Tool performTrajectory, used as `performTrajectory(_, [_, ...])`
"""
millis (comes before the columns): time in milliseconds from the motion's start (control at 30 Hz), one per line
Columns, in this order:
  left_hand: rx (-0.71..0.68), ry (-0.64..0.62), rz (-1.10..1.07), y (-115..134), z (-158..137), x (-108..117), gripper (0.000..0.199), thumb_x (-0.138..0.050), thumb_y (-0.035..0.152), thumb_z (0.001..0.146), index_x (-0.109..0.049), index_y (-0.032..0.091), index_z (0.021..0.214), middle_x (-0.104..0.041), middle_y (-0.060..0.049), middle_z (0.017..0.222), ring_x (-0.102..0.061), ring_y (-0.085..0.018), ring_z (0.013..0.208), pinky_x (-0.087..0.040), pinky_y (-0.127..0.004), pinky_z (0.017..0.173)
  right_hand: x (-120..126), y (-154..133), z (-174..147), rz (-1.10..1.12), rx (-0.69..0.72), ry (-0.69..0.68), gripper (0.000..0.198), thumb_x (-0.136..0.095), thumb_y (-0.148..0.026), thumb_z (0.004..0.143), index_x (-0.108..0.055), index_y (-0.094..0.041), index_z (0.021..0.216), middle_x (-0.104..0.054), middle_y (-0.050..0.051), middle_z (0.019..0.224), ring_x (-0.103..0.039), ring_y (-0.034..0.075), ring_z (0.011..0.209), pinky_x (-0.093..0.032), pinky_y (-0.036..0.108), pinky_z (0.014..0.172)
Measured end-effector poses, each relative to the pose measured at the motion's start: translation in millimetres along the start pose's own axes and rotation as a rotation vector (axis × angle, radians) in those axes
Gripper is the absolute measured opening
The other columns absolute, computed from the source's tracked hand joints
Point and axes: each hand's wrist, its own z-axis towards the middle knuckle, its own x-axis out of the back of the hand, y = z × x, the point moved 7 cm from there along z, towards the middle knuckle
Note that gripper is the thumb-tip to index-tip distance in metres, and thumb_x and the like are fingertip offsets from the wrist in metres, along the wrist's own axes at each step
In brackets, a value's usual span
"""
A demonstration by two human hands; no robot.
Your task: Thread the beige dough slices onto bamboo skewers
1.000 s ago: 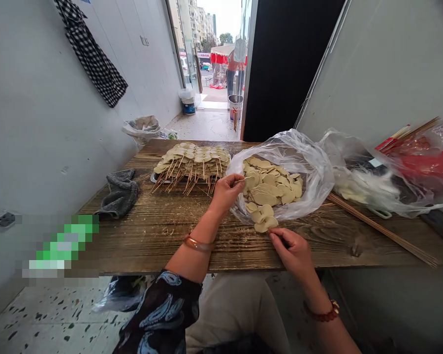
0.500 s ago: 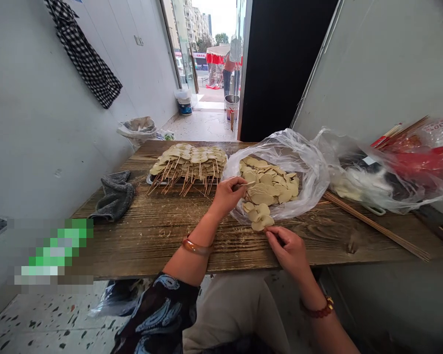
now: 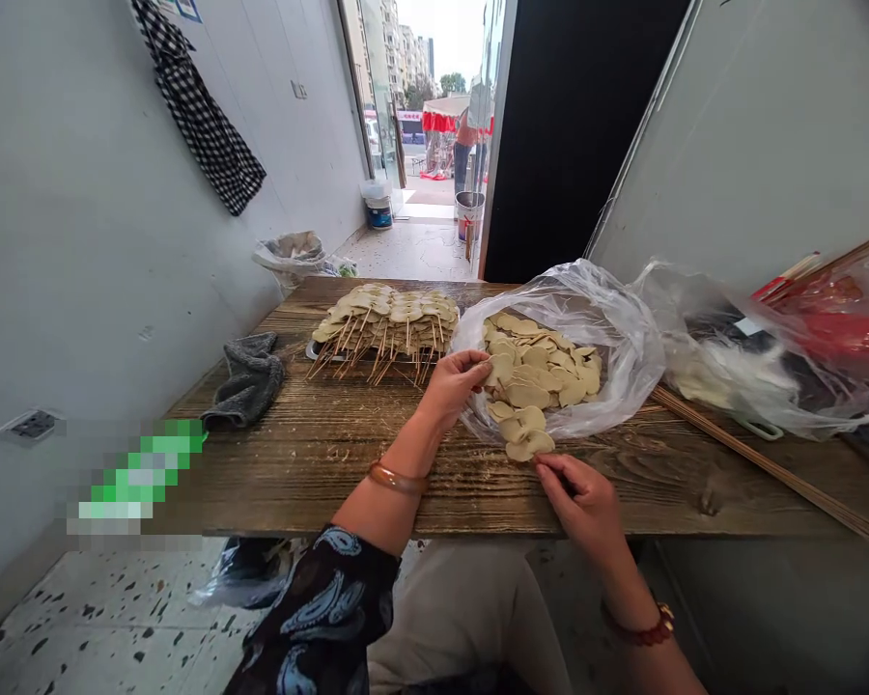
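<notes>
My left hand (image 3: pixel 455 388) pinches one thin, pale yellow slice (image 3: pixel 500 369), perhaps potato, at the near left side of an open clear plastic bag (image 3: pixel 627 352). In the bag lies a heap of loose slices (image 3: pixel 538 372) of the same kind. Nearer to me, my right hand (image 3: pixel 583 497) is closed on the end of a skewer, mostly hidden by the fingers. Several threaded slices (image 3: pixel 526 434) overlap along that skewer, which points toward the bag. Left of the bag, filled skewers (image 3: pixel 387 323) are stacked on a metal tray (image 3: pixel 311 350), their bare sticks toward me.
Bare bamboo skewers (image 3: pixel 768 463) lie in a bundle on the right of the wooden table (image 3: pixel 377 492). Behind them are more plastic bags (image 3: pixel 739 357). A dark grey cloth (image 3: pixel 242 379) rests on the left, and a blurred green item (image 3: pixel 145 473) is at the near left edge.
The slice in my left hand has turned from edge-on to show its flat face. My right hand still grips the skewer. The whole view has shifted slightly.
</notes>
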Motion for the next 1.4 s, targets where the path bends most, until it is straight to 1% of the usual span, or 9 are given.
performTrajectory(133, [0.072,-0.024,-0.107,-2.1,-2.4,-3.5,0.031,-0.078,0.031,0.054,-0.065,0.012,0.075,-0.055,0.002,0.057,-0.044,-0.005,0.049,-0.033,-0.018,0.046,0.1,0.4,-0.1,-0.01,0.012,0.006,0.02,-0.052,-0.029,0.087,-0.071,-0.021,0.086,-0.072,0.006,0.083,-0.068,0.02,0.077,-0.053,0.03,0.07])
performTrajectory(267, [0.102,-0.031,-0.167,-2.6,-3.4,-4.6,0.032,-0.079,0.03,0.052,-0.064,0.012,0.074,-0.056,0.002,0.058,-0.046,-0.005,0.049,-0.034,-0.018,0.046,-1.3,2.5,-1.0,-0.013,0.019,-0.003,0.018,-0.053,-0.028,0.087,-0.07,-0.021,0.087,-0.073,0.006,0.085,-0.068,0.02,0.078,-0.053,0.031,0.072])
performTrajectory(467, [0.105,-0.052,-0.183,-3.2,-4.6,-6.8,0.031,-0.079,0.03,0.053,-0.064,0.011,0.073,-0.054,0.002,0.056,-0.045,-0.005,0.048,-0.035,-0.019,0.047,-0.4,2.9,-1.7,-0.023,0.001,0.009,0.018,-0.053,-0.029,0.086,-0.07,-0.021,0.088,-0.073,0.006,0.086,-0.068,0.021,0.08,-0.054,0.031,0.072])
performTrajectory(700, [0.111,-0.078,-0.165,-8.3,-6.2,-13.0,0.031,-0.078,0.032,0.054,-0.065,0.011,0.074,-0.058,0.001,0.058,-0.046,-0.005,0.049,-0.034,-0.019,0.048,-1.1,3.7,-0.7,-0.002,-0.015,0.009,0.02,-0.052,-0.029,0.087,-0.07,-0.021,0.088,-0.073,0.006,0.086,-0.068,0.02,0.079,-0.053,0.031,0.072])
performTrajectory(900, [0.026,-0.046,-0.068,-2.2,-5.3,-10.5,0.025,-0.074,0.028,0.058,-0.064,0.012,0.074,-0.055,0.002,0.057,-0.044,-0.005,0.049,-0.034,-0.019,0.048,-1.5,3.8,-0.4,-0.016,-0.024,0.01,0.02,-0.052,-0.028,0.087,-0.07,-0.021,0.087,-0.073,0.006,0.085,-0.068,0.02,0.078,-0.052,0.031,0.072])
performTrajectory(1100, [-0.101,-0.045,0.218,0.4,-0.8,-8.4,0.02,-0.068,0.026,0.064,-0.067,0.012,0.077,-0.058,0.001,0.061,-0.043,-0.006,0.051,-0.033,-0.019,0.049,-2.7,5.4,0.2,-0.015,-0.032,0.005,0.02,-0.051,-0.028,0.087,-0.07,-0.021,0.086,-0.072,0.005,0.084,-0.067,0.019,0.077,-0.052,0.03,0.071])
performTrajectory(1233, [-0.182,-0.067,0.335,3.6,0.0,-10.5,0.019,-0.067,0.025,0.066,-0.068,0.012,0.08,-0.062,-0.002,0.066,-0.047,-0.008,0.056,-0.036,-0.02,0.052,-3.0,7.6,0.4,-0.009,-0.048,0.014,0.021,-0.051,-0.029,0.087,-0.07,-0.02,0.085,-0.072,0.005,0.083,-0.067,0.019,0.077,-0.052,0.029,0.071])
performTrajectory(1300, [-0.205,-0.077,0.38,6.7,-1.2,-11.9,0.02,-0.065,0.024,0.067,-0.067,0.013,0.084,-0.062,-0.001,0.066,-0.049,-0.009,0.057,-0.037,-0.02,0.054,-2.9,7.8,0.6,0.001,-0.056,0.016,0.021,-0.051,-0.029,0.087,-0.07,-0.02,0.086,-0.072,0.005,0.083,-0.067,0.019,0.077,-0.051,0.029,0.071])
performTrajectory(1400, [-0.21,-0.09,0.44,10.4,-3.6,-14.2,0.031,-0.063,0.021,0.068,-0.063,0.013,0.098,-0.06,0.001,0.064,-0.049,-0.008,0.057,-0.038,-0.02,0.057,-3.1,8.8,0.8,0.005,-0.08,0.014,0.023,-0.05,-0.03,0.087,-0.07,-0.019,0.086,-0.072,0.006,0.083,-0.066,0.019,0.076,-0.05,0.029,0.069])
